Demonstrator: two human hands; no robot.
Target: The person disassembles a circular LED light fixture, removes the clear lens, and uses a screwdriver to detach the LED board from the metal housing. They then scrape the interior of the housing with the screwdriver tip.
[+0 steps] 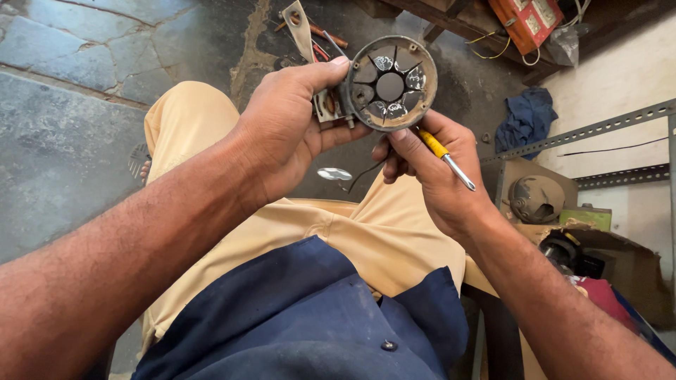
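Grey round metal motor housing, likely rigid, weighty and sharp-rimmed: left hand grips its side bracket; right hand steadies the rim, clutching a yellow-handled screwdriver.

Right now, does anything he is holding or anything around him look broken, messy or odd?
The round metal housing in the left hand looks worn, with grimy, patchy sections inside. The right hand grips a yellow-handled screwdriver. Tools lie loose on the stained floor, beside a crumpled blue cloth and a torn cardboard box.
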